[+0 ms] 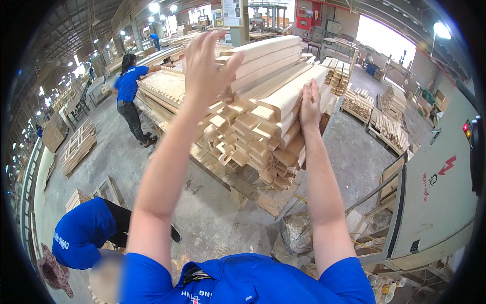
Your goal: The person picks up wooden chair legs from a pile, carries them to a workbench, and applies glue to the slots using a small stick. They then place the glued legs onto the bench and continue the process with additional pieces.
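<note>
A large stack of pale wooden slats with rounded ends [248, 134] lies in front of me, the ends facing me unevenly. My right hand [310, 109] rests flat along the right side of the stack, its fingers stretched out and touching the side of a top slat [291, 96]. Raised at the stack's left is my left hand [207, 71], somewhat blurred, with fingers spread and nothing in it. Behind its fingers, several longer slats [268, 61] are piled higher at the back of the stack. A wooden pallet [238, 185] shows under the slats.
One co-worker [132, 83] in blue leans over a wooden panel [164, 86] at the left. Another person [86, 230] bends down at my lower left. A grey electrical cabinet [435, 192] stands close on my right. Pallets of slats [387, 129] sit beyond it.
</note>
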Demonstrator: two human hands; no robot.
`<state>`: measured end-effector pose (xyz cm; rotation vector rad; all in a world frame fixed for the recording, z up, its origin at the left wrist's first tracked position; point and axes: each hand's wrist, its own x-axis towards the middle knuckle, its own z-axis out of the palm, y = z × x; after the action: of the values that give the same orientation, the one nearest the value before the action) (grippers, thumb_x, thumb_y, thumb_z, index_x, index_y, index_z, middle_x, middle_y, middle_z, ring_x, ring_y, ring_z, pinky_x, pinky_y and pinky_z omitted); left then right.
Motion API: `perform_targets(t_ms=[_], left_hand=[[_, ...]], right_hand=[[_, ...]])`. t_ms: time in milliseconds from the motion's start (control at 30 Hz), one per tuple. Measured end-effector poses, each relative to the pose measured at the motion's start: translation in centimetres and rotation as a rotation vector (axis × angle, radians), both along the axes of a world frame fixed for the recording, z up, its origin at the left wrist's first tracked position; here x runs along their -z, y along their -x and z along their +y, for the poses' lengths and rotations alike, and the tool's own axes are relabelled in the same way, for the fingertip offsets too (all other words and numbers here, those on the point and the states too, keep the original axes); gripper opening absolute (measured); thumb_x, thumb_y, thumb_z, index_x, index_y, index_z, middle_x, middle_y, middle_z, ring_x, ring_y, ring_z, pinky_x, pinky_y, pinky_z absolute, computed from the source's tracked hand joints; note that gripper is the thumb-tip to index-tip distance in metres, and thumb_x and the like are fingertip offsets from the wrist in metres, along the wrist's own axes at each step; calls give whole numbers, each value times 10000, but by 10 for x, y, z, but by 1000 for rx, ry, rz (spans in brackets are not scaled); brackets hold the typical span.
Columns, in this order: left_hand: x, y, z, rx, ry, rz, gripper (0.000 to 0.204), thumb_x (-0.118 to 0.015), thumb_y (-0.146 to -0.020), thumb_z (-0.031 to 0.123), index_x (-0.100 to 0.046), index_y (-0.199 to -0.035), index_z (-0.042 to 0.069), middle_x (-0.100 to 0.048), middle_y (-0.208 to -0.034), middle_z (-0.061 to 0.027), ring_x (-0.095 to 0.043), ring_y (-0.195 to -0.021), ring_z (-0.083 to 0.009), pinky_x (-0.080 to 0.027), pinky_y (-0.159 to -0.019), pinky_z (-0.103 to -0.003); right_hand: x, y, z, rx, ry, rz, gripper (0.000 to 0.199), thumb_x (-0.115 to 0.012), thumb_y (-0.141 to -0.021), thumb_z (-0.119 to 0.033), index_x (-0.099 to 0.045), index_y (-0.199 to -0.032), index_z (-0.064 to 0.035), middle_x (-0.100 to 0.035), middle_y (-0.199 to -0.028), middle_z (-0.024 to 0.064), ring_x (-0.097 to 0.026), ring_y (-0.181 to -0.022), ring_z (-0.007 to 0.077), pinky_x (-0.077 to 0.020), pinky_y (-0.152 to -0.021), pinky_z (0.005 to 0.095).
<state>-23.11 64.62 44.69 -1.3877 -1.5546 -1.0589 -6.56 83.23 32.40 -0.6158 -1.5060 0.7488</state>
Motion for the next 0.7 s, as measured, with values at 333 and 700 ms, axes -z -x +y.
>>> perform_targets(t_ms=[333, 700], left_hand=[[-75, 22, 107, -194, 1114, -161, 978, -748, -611, 453, -320, -1421, 109, -530, -1283, -197, -511, -1178, -338, -409, -988, -396], [-68, -63, 91, 131, 660, -187, 661, -704, -704, 285, -478, -1293, 88, -666, -910, -166, -650, -776, -226, -514, -623, -348]], right_hand=[[-2, 8, -16, -10, -29, 13, 587, -457, -933, -434, -410, -1371, -46, -354, -1420, 245, -302, -1348, 353, -237, -1106, 399], [0, 1, -2, 74, -16, -24, 585, -423, -921, -462, -408, -1383, -103, -342, -1435, 226, -326, -1333, 346, -244, -1083, 392]])
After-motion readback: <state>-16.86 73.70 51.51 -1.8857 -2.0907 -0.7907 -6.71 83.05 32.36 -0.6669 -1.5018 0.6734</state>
